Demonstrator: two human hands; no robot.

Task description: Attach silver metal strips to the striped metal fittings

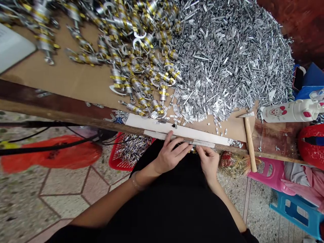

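The left hand and right hand mostly hide a small gold-and-silver piece, its shape unreadable. The frame's edge crops the white bottle and blue stool.

At three o'clock sits a white bottle, at four a pink stool and a blue stool.

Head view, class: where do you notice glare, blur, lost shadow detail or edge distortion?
Head view: bright glints speckle the metal parts pile; head view: the speckled floor tiles at lower left look smeared; head view: the black garment swallows most shadow detail; head view: the blue plastic stool seems stretched toward the corner.
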